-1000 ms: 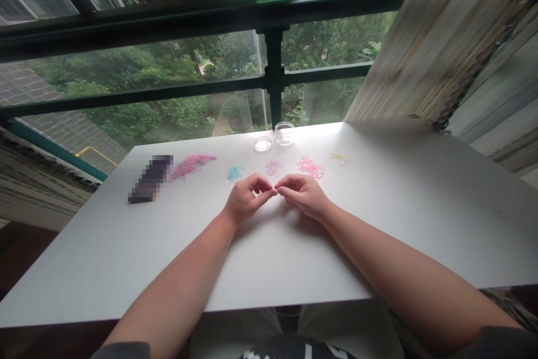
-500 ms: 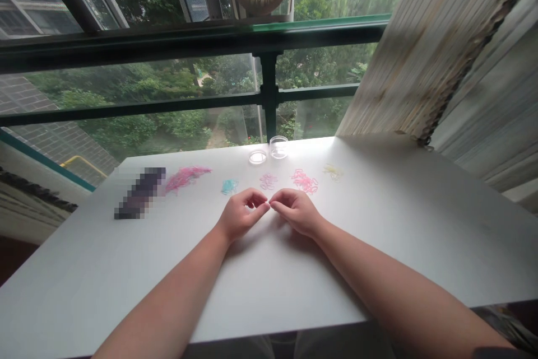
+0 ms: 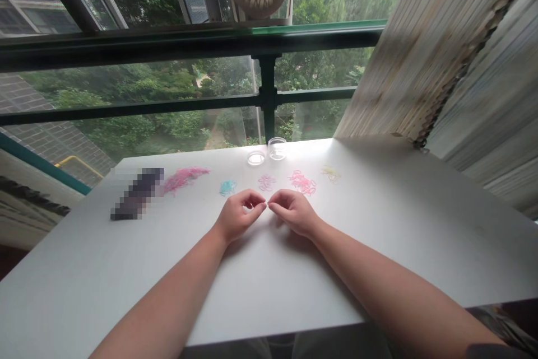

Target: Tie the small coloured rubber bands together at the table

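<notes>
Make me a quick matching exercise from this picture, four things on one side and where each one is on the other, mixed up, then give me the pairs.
Things
1. blue pile
2. yellow pile
3. clear round container
4. left hand

Places
A. rightmost of the coloured piles
B. fingertips close to the right hand
C. near the far edge of the table, right of the flat clear disc
D. between the mixed pink pile and the pale purple pile

Pairs: 1-D, 2-A, 3-C, 4-B
</notes>
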The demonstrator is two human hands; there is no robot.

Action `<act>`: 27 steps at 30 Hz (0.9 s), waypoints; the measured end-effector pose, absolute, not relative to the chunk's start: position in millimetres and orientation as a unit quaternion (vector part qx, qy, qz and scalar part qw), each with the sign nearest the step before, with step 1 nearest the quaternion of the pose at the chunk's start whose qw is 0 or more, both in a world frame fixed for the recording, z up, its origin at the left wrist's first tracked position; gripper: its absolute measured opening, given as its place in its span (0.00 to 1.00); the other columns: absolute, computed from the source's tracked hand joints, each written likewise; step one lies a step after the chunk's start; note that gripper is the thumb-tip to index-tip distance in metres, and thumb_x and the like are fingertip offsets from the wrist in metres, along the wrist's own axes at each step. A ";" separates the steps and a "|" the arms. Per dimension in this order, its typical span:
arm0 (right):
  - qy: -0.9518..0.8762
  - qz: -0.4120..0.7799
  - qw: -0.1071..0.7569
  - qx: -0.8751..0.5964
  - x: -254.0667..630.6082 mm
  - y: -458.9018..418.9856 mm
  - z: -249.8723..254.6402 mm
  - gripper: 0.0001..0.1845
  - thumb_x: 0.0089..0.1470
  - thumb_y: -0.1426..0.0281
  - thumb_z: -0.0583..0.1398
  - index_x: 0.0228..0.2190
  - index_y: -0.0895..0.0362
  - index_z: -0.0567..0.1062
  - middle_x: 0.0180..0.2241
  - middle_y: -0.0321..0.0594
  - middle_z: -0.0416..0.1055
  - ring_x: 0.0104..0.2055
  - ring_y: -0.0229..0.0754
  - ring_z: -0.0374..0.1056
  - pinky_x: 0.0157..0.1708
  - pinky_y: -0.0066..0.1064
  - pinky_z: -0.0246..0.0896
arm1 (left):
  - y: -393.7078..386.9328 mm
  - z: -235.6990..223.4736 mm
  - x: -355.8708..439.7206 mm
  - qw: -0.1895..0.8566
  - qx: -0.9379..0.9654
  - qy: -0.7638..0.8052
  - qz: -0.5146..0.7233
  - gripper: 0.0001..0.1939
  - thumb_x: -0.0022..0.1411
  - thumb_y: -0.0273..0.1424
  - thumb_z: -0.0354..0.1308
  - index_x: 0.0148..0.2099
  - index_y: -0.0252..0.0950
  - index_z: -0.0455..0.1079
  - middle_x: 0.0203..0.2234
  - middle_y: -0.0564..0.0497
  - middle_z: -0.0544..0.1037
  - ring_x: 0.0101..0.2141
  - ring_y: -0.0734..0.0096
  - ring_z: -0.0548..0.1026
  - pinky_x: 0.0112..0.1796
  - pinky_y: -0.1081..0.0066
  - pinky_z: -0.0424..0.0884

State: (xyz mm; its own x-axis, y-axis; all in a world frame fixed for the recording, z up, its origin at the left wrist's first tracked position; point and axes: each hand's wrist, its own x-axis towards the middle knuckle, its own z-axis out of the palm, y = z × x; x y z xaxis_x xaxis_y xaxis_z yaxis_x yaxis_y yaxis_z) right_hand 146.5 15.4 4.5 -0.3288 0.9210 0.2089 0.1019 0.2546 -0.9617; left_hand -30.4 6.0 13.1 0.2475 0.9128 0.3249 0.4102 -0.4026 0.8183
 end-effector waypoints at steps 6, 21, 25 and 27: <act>-0.667 0.472 0.424 -0.392 147.8 15.9 3.1 0.06 0.47 0.67 0.59 0.26 0.58 0.72 0.24 0.36 0.70 0.23 0.34 0.62 0.24 0.26 0.58 | 6.3 11.6 -30.0 0.293 0.716 0.455 0.440 0.07 0.55 0.33 0.57 0.35 0.36 0.70 0.28 0.50 0.75 0.30 0.71 0.72 0.32 0.71 0.69; -0.667 0.473 0.422 -0.392 148.8 14.7 3.1 0.08 0.48 0.65 0.59 0.26 0.58 0.72 0.24 0.36 0.69 0.23 0.35 0.62 0.23 0.26 0.58 | 6.6 11.4 -30.9 0.303 0.716 0.448 0.441 0.08 0.55 0.34 0.57 0.35 0.35 0.70 0.27 0.50 0.74 0.29 0.71 0.72 0.33 0.71 0.69; -0.661 0.482 0.421 -0.392 148.6 13.8 4.5 0.09 0.48 0.65 0.59 0.25 0.58 0.71 0.21 0.35 0.66 0.21 0.34 0.61 0.21 0.26 0.56 | 7.0 10.9 -30.7 0.299 0.715 0.449 0.445 0.07 0.55 0.34 0.57 0.35 0.36 0.70 0.27 0.50 0.74 0.29 0.71 0.72 0.32 0.72 0.69; -0.661 0.483 0.419 -0.392 148.4 13.4 4.8 0.09 0.49 0.65 0.59 0.25 0.58 0.71 0.21 0.34 0.65 0.21 0.34 0.60 0.20 0.25 0.55 | 7.2 10.6 -30.8 0.297 0.716 0.449 0.444 0.07 0.55 0.34 0.57 0.35 0.36 0.70 0.27 0.50 0.74 0.29 0.71 0.72 0.33 0.71 0.69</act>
State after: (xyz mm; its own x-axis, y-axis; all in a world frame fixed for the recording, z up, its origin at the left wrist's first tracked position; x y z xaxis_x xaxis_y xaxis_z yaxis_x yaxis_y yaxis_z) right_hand 148.4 13.4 4.8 -0.3405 0.9236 0.1759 0.1137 0.2262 -0.9674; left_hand -30.8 7.2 10.6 0.2025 0.9068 0.3697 0.3787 -0.4206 0.8244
